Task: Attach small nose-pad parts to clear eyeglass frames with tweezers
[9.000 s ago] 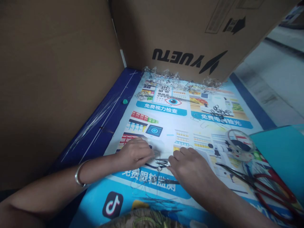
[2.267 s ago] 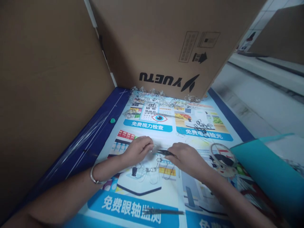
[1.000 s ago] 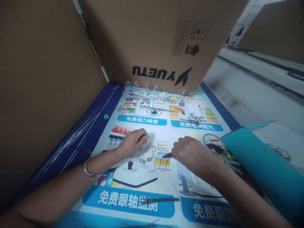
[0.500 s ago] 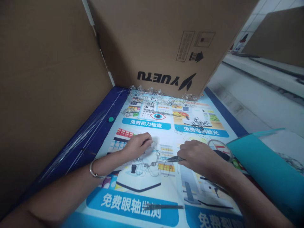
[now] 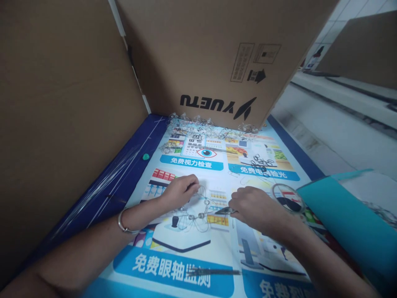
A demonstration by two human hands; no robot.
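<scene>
My left hand (image 5: 183,191) is closed, its fingertips pinching a fine beaded wire. The beaded wire (image 5: 201,215) trails down from the fingers over the printed sheet, with thin loops and several clear beads. To its right, my right hand (image 5: 256,207) is wrapped round a pair of long-nose pliers (image 5: 223,211). Only the pliers' dark, pointed jaws show; the handles are hidden in the palm. Their tip points left, a short way from the left fingers and close to the beads.
Cardboard panels (image 5: 211,58) stand behind and at the left. Clear beaded pieces (image 5: 198,124) lie along the back. Black wire rings (image 5: 260,163), a round clear coil (image 5: 288,198), a teal box (image 5: 350,215), a green lump (image 5: 145,157) and a dark wire bundle (image 5: 214,272) lie around.
The pliers' jaws, by the left fingertips 2.3 s ago, now sit apart, lower and to the right. The left hand keeps its pinch. Red-handled scissors seen 9 s ago are now mostly hidden.
</scene>
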